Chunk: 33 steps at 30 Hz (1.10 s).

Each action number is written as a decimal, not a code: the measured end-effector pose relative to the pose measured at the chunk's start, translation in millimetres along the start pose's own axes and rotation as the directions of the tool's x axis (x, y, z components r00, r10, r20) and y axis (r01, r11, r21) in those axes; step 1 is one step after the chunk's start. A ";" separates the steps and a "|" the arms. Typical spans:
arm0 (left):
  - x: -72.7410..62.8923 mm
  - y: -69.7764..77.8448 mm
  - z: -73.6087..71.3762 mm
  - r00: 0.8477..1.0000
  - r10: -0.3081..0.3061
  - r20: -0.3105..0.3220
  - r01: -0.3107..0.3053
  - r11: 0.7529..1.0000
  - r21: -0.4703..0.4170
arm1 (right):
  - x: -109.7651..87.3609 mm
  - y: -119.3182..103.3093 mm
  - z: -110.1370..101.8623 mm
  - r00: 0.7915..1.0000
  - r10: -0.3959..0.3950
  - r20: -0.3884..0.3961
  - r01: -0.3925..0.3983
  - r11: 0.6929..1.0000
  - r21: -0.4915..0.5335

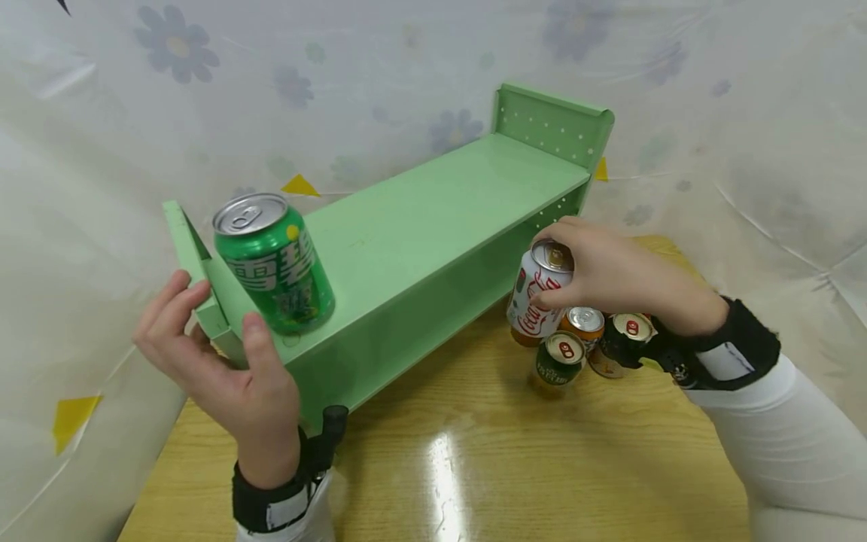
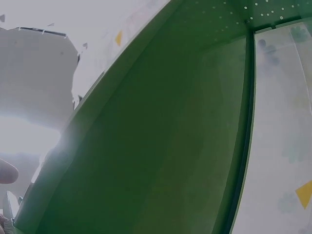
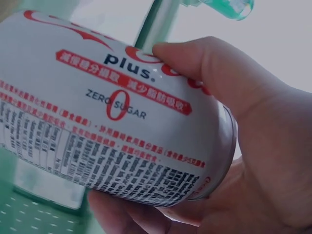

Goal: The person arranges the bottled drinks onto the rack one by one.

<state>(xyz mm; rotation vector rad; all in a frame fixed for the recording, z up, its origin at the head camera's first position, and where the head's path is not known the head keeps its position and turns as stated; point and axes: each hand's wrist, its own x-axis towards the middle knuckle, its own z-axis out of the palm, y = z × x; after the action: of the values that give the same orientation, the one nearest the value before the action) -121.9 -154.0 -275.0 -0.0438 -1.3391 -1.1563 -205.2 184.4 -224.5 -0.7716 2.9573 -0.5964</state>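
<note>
My right hand grips a white Coca-Cola can from above, thumb on its near side. The right wrist view shows this can close up, with "plus" and "zero sugar" printing. Below it are an orange can, a dark green can and a dark-topped can partly hidden by the wrist. My left hand is at the left end of a green shelf, thumb and fingers spread apart. Beside it a green Sprite can stands on the shelf top.
The shelf runs diagonally across a wooden table, with a raised dotted end panel at the far right. A flower-printed translucent sheet hangs behind. The left wrist view is mostly filled by the shelf's green surface.
</note>
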 end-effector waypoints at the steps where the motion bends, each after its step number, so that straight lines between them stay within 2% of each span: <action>1: 0.0 0.2 -0.1 1.000 0.000 0.001 0.000 1.000 0.000 | 0.5 -1.3 -4.1 1.000 -0.004 -0.001 0.004 1.000 -0.002; 3: -0.1 0.6 -0.1 1.000 -0.001 -0.001 0.001 1.000 0.002 | 1.6 -6.2 -13.2 1.000 -0.009 -0.005 0.009 1.000 -0.017; 9: 0.5 2.1 -1.4 1.000 -0.009 -0.003 0.009 1.000 0.012 | 5.3 -21.9 -41.2 0.999 -0.033 -0.007 0.031 0.989 -0.143; 18: 0.4 2.9 0.2 1.000 -0.002 -0.010 0.002 1.000 -0.004 | 16.6 -31.1 -63.1 0.993 -0.108 0.053 0.116 0.978 -0.175; 25: 0.0 2.3 1.9 1.000 0.009 -0.016 -0.009 1.000 -0.009 | 30.4 -36.3 -79.5 0.994 -0.096 0.053 0.106 0.963 -0.249; 33: -1.4 2.4 3.1 1.000 0.018 -0.012 -0.018 1.000 0.003 | 48.9 -39.2 -94.0 0.996 -0.053 0.070 0.069 0.965 -0.252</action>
<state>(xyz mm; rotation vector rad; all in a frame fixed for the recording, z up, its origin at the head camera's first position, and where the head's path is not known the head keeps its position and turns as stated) -122.3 -150.1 -273.8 -0.0465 -1.3268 -1.1380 -241.2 163.2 -119.6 -0.8843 2.9965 -0.1900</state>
